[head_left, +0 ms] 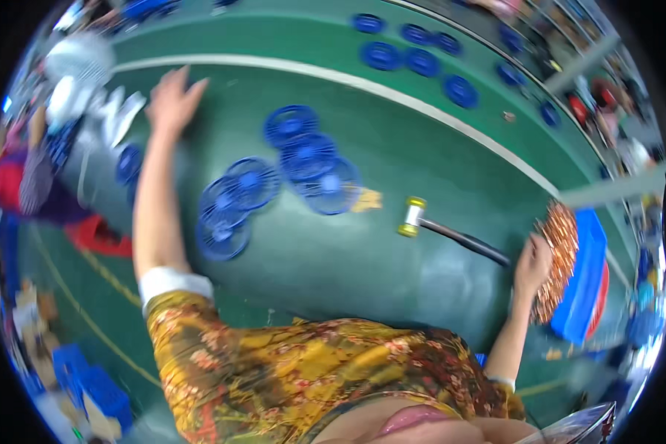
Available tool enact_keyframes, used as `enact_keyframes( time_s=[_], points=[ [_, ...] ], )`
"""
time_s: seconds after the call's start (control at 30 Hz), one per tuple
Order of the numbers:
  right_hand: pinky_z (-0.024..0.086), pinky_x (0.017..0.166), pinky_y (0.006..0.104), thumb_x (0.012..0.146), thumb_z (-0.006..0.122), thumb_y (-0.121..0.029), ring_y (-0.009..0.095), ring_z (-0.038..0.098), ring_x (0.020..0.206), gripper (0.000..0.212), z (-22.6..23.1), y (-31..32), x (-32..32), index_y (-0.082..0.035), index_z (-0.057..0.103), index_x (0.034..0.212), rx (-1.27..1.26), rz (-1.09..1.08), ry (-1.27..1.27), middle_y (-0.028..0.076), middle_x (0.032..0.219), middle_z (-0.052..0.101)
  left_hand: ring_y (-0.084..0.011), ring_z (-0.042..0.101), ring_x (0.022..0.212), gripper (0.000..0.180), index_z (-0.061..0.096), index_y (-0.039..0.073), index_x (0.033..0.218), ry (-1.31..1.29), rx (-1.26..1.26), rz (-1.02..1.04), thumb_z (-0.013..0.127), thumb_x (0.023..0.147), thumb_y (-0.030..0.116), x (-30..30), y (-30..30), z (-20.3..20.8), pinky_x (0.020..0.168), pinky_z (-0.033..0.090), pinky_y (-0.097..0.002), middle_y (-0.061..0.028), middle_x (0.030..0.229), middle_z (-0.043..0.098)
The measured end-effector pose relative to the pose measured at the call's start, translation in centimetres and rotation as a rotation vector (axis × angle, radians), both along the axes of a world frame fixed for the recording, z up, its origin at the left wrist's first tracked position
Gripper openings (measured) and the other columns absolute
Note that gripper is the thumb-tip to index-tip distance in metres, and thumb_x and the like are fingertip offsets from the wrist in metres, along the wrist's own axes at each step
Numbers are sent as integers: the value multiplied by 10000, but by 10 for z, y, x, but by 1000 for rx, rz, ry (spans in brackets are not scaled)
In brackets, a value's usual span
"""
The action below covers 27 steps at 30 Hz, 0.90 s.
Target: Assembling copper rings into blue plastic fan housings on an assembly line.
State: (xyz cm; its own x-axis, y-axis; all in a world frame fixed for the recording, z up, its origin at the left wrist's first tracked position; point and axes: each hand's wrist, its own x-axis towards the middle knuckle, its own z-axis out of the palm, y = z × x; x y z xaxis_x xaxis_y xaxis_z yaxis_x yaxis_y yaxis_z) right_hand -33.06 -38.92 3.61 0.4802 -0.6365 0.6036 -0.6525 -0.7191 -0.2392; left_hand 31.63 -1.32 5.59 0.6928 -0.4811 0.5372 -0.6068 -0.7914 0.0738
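Observation:
My left hand (174,102) reaches out over the far left of the green table, its fingers spread and nothing in them. Near the right end, my right hand (533,265) is curled against a pile of thin copper-coloured metal pieces (559,251); whatever its fingers hold is hidden. Between my arms lie two overlapping groups of round blue plastic grilles, one in the middle (308,154) and one further left (224,209). A mallet (459,238) with a yellow-faced head and dark handle rests left of my right hand, touching neither hand.
A blue bin (581,277) stands just right of the copper pile. Beyond the white strip (325,72) lie several more blue grilles (422,62). Left of my arm, another person in purple and red (33,181) sits near clear plastic bags (118,115). A small tan scrap (368,200) touches the middle grilles.

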Motion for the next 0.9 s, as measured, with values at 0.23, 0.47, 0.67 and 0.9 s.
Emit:
enact_keyframes(
  time_s=[0.23,0.47,0.67,0.9],
  points=[
    [495,827,386,857,621,-135,303,623,946,170,34,-64,106,-56,649,1005,7,120,116,109,993,662,-385,339,1359,548,452,122,1396,437,109,-155,468,960,453,-10,15,-41,1116,271,-400,-175,1440,426],
    [492,890,434,883,527,-181,358,600,1035,287,-21,-192,155,-87,627,1136,21,-110,188,147,1178,622,-366,316,1373,566,430,246,1418,193,196,314,472,932,534,-22,82,-10,1065,223,-619,-183,1494,336],
    [498,894,404,842,450,-17,322,628,1021,277,-35,-179,160,-68,692,968,-74,156,118,157,1042,673,-370,311,1378,610,426,169,1424,388,-46,300,477,931,523,7,233,-86,1132,237,-426,-231,1479,334],
    [476,823,259,909,539,-52,123,619,852,213,-6,-118,105,-35,674,1072,465,127,-48,74,939,690,-420,328,1355,500,529,199,1342,431,-54,-126,566,904,436,-110,68,-33,1113,238,-509,-184,1474,373]
  ],
)
